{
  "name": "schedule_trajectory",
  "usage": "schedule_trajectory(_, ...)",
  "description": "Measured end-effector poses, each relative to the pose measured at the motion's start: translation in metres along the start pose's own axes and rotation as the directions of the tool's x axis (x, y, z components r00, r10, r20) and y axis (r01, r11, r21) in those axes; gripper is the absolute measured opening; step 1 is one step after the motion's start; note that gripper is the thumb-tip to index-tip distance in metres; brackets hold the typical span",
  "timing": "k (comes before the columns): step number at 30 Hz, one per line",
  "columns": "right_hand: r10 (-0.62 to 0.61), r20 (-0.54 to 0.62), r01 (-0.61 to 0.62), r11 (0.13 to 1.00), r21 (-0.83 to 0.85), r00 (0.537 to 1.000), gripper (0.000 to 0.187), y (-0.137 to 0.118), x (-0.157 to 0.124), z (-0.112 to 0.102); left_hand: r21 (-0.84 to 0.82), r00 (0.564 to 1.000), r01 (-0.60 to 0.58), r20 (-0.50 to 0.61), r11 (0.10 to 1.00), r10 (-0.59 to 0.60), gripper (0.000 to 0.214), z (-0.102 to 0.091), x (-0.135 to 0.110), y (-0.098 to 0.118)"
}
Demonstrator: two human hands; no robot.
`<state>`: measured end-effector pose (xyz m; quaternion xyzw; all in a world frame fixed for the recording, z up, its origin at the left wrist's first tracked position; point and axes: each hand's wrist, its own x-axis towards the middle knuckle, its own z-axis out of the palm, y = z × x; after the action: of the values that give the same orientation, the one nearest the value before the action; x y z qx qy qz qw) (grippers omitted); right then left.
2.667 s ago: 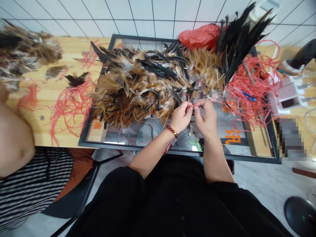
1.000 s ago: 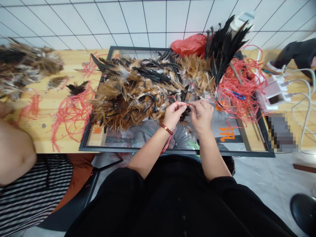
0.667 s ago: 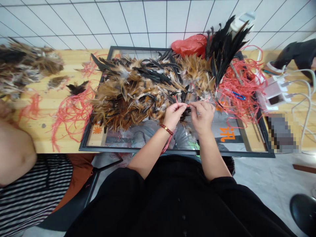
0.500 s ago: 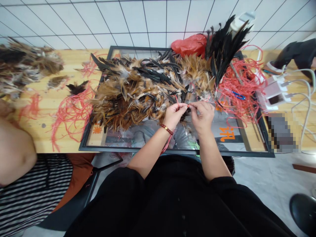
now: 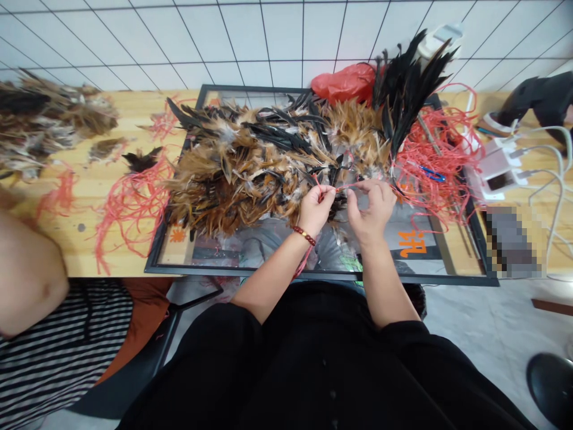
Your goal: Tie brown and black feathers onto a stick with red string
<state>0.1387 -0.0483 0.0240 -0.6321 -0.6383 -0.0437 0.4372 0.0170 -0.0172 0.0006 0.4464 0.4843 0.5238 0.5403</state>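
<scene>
My left hand (image 5: 317, 209) is closed in a pinch on red plastic string (image 5: 314, 178), whose loose end sticks up past the fingertips. A thin stretch of the string spans from that pinch to my right hand (image 5: 371, 206). The right thumb is apart from the forefinger, and the string runs to the curled fingers. Small dark feather ends lie close behind the fingertips. Beside and behind my left hand spreads a large pile of brown and black feathers (image 5: 233, 173). What exactly lies within the left pinch is too small to make out.
A black-framed glass panel (image 5: 268, 275) lies under the feathers. Tangled red string (image 5: 443, 155) and a blue-handled tool (image 5: 432, 174) lie right, near white chargers (image 5: 501, 170) and a blurred-out device (image 5: 514, 239). A red bag (image 5: 342, 82) sits behind. Another person's arm (image 5: 31, 275) is left.
My right hand has drawn slightly right, away from the left fingertips, its thumb and forefinger parting. A length of string now shows between the hands. My left hand keeps its pinch.
</scene>
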Motion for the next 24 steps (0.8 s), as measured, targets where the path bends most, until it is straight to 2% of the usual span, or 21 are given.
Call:
schedule_trajectory(4,-0.045,0.070,0.046,0.999,-0.009,0.997,0.015,-0.004,0.000,-0.001,0.170,0.984,-0.176,0.050,0.970,0.170,0.009,-0.001,-0.005,0.002)
schedule_trajectory(10,0.000,0.151,-0.005,0.999,0.039,0.989,0.011,-0.002,0.002,0.003,0.339,0.933,-0.359,0.121,0.870,0.338,0.009,-0.003,-0.009,0.004)
schedule_trajectory(15,0.073,0.141,-0.099,0.977,0.190,0.987,0.009,0.000,0.004,0.007,0.340,0.914,-0.406,0.163,0.848,0.372,0.010,-0.003,-0.009,0.003)
schedule_trajectory(19,0.179,0.120,-0.208,0.926,0.314,0.977,0.010,0.001,0.006,0.007,0.290,0.922,-0.386,0.114,0.876,0.369,0.014,-0.004,-0.010,0.006)
schedule_trajectory(24,0.134,0.138,-0.172,0.931,0.322,0.981,0.013,-0.002,0.007,0.005,0.317,0.895,-0.446,0.174,0.837,0.411,0.016,-0.006,-0.013,0.012)
